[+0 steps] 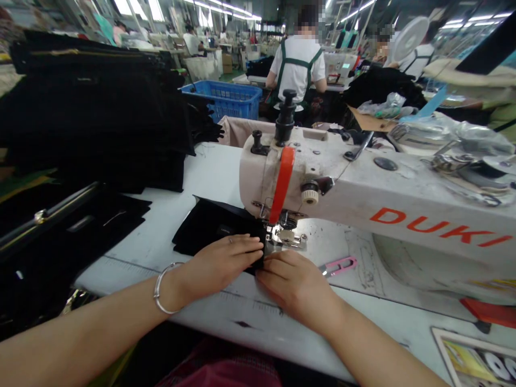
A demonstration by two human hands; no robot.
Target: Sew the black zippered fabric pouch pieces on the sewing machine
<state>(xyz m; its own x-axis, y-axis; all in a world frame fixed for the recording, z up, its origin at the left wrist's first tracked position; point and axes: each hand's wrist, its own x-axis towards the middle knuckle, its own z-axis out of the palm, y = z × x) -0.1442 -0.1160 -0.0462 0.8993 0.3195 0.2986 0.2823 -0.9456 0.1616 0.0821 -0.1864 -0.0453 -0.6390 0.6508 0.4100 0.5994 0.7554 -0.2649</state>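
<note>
A black fabric piece with a small dark label lies on the sewing machine bed, its right edge at the presser foot. My left hand, with a bracelet at the wrist, lies flat on top of the fabric, fingers stretched toward the needle area. My right hand is closed at the fabric's near right corner, just in front of the foot, fingers bent and thumb against the edge. The white sewing machine head carries an orange strip down its front. Pink-handled thread snips rest on the bed to the right of my right hand.
Tall stacks of black fabric pieces stand at the left, with a black zippered piece nearer me. Behind the machine are a blue plastic basket and a person in a white shirt. A red object sits at the right.
</note>
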